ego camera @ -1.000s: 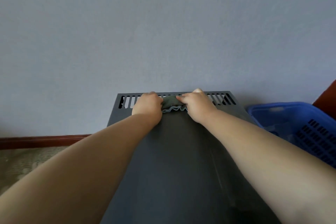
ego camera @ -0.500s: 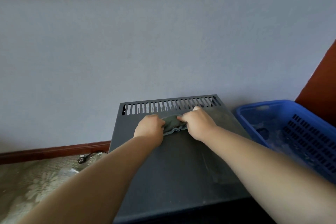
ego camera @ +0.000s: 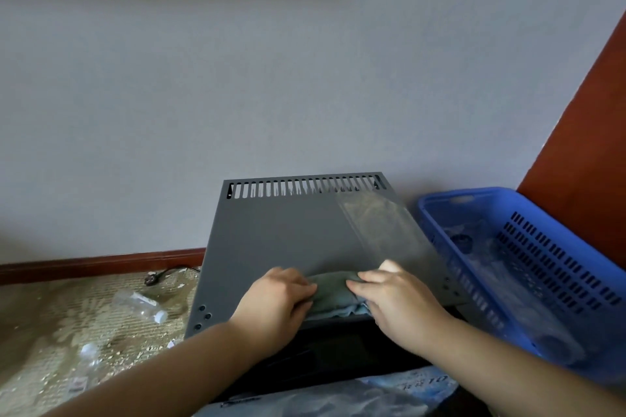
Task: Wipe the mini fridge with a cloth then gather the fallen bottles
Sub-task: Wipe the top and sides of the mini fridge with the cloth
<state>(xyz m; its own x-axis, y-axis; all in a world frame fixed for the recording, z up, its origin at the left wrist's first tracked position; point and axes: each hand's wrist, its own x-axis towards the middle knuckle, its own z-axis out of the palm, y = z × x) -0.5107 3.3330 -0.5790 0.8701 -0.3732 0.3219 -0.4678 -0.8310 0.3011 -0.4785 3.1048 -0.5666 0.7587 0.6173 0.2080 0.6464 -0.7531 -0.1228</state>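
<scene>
The grey mini fridge (ego camera: 284,234) stands against the wall, its flat top facing me with a row of vent slots at the back. A bunched grey-green cloth (ego camera: 333,294) lies at the top's front edge. My left hand (ego camera: 276,298) presses on the cloth's left side and my right hand (ego camera: 389,298) grips its right side. A dusty streak remains along the right part of the top. Two clear plastic bottles lie on the carpet to the left: one near the fridge (ego camera: 144,305), another further forward (ego camera: 86,366).
A blue plastic basket (ego camera: 555,267) stands right of the fridge, with clear bottles inside. A dark red panel (ego camera: 589,132) rises behind it. A power plug (ego camera: 154,278) lies by the red skirting board. Crumbs litter the carpet. A blue plastic-wrapped pack (ego camera: 338,399) sits at the bottom.
Both hands have dragged the cloth from the vent slots at the back to the front edge of the fridge top. The view has widened, showing the floor and bottles.
</scene>
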